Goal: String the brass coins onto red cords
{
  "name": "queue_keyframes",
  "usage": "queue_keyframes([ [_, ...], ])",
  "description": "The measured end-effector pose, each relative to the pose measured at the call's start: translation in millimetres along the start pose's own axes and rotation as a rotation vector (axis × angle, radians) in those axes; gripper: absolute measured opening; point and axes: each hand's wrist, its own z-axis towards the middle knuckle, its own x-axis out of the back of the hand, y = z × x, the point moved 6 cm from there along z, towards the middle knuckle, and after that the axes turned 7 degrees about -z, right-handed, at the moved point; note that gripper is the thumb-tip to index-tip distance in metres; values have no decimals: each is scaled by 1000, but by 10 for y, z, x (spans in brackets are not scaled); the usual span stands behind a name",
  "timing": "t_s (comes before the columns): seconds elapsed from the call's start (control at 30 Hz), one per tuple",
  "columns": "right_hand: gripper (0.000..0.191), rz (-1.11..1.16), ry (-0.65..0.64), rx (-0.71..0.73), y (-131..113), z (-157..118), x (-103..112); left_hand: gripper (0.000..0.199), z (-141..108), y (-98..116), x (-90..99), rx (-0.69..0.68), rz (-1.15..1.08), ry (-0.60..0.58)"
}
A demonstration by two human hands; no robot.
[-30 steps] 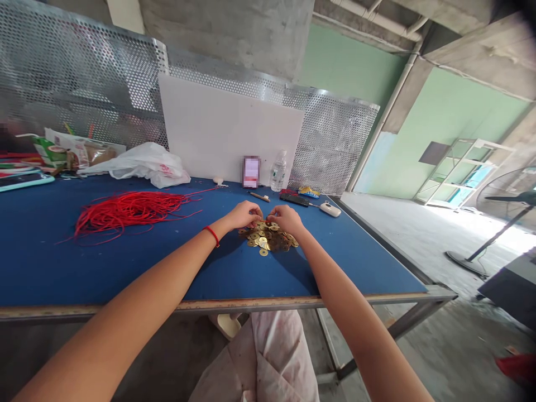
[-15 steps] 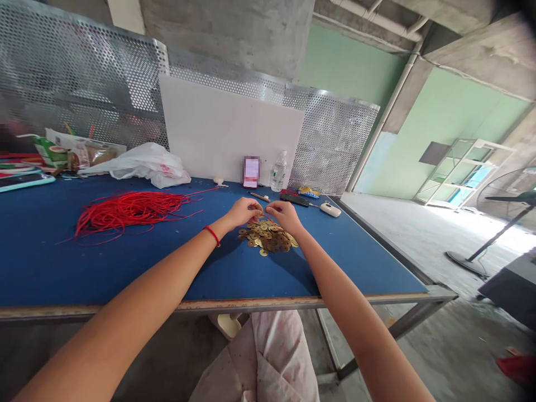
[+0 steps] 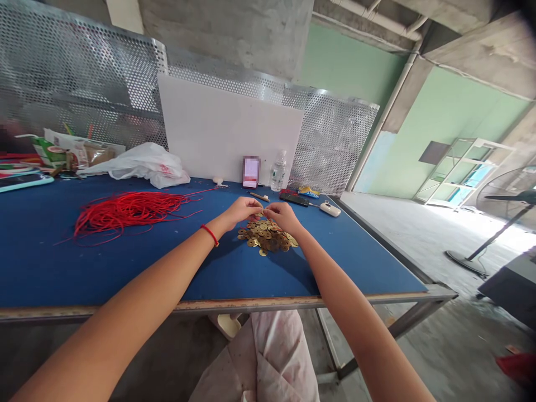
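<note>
Coins: a pile of brass coins (image 3: 266,237) is lying on the blue table top (image 3: 125,268), near the table's middle, just under the hands.

Change: both hands have lifted off the pile and are now meeting over its far edge, leaving the coins uncovered.

Left hand: the left hand (image 3: 240,211), wearing a red cord bracelet (image 3: 210,234) at the wrist, is reaching in from the near left.

Right hand: the right hand (image 3: 283,216) is reaching in from the near right and is nearly touching the left hand.

Grip: both hands are pinching closed at the fingertips. What they are grasping is too small to tell, though a speck of red is showing there.

Cord: a tangled bundle of red cord (image 3: 129,209) is lying well left of the coins, with one strand trailing far.

Far side: a water bottle (image 3: 278,171), a computer mouse (image 3: 330,209) and a white plastic bag (image 3: 146,167) are sitting along the far edge, before a white board (image 3: 230,128) and a perforated metal sheet (image 3: 330,145).
</note>
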Motion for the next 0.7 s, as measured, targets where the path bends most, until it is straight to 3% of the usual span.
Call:
queue_keyframes([
  [0.4,27,109,-67,-1,23,15,-45,39,3,-67,28,44,2,-65],
  [0.63,16,163,55,-12,46,23,-25,33,35,-45,78,27,-26,37],
  [0.7,16,242,32,-31,42,12,-55,30,34,-34,101,20,-41,85],
])
